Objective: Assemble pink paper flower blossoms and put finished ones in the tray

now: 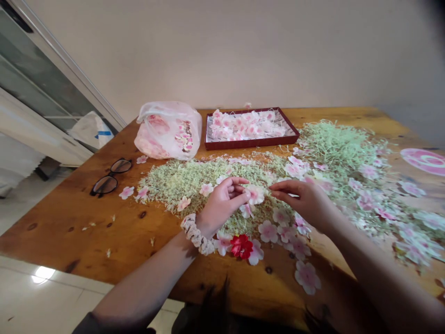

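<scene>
My left hand (224, 202), with a scrunchie (197, 235) round its wrist, is closed in a pinch on a pale pink artificial flower (256, 194). To the right of that flower, my right hand (304, 200) has thumb and fingertips pressed together. Whatever is between those fingertips is too small to make out. Beneath both hands lies a heap of pale green plastic bits (174, 183). Loose pink petal pieces (269, 231) and a red flower (241, 246) rest on the wooden table (62, 222) near my left wrist.
A dark red box (252, 143) holding pink flowers stands at the back. Left of it is a filled plastic bag (167, 130). Glasses (111, 176) lie at the left. Green stringy stems (337, 144) and more petals (413, 246) cover the right side, near a pink disc (422, 161).
</scene>
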`<state>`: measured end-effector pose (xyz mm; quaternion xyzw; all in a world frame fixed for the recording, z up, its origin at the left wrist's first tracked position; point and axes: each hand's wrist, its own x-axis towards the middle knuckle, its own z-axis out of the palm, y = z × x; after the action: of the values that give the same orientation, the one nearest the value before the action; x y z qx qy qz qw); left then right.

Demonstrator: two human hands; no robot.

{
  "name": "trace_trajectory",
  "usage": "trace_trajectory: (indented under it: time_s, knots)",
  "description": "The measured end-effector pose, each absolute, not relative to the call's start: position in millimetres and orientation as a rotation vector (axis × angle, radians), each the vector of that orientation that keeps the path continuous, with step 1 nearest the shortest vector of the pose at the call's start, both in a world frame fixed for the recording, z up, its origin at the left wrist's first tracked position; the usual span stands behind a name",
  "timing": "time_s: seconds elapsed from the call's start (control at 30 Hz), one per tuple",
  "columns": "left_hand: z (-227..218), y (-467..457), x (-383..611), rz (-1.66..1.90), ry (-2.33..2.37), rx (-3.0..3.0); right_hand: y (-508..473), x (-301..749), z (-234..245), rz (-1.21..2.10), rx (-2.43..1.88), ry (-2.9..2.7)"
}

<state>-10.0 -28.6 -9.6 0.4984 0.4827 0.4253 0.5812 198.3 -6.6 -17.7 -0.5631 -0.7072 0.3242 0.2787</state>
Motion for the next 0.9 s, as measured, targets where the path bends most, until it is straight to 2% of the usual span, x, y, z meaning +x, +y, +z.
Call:
trace_trajectory:
  time_s: [0.4,0.6,0.77,0.9]
  knots:
    - [-11.4,-29.1,-10.6,0.990,1.098,1.179,-4.8,203.0,-26.8,1.102,-1.325,-1.658]
    - [-14.4,-29.5,-11.4,0.974,1.080,1.202,-14.3,197.3,-12.7,0.917,-1.231,-1.672]
    - [-16.8,-29.0,-10.6,0.946,1.019,1.131,-25.9,185.5,-1.9,0.607,-0.986,-1.850]
    - [-18.9,-28.5,-10.8,0.962,0.999,1.163,-28.5,177.5,-7.4,0.569,-0.876,-1.955]
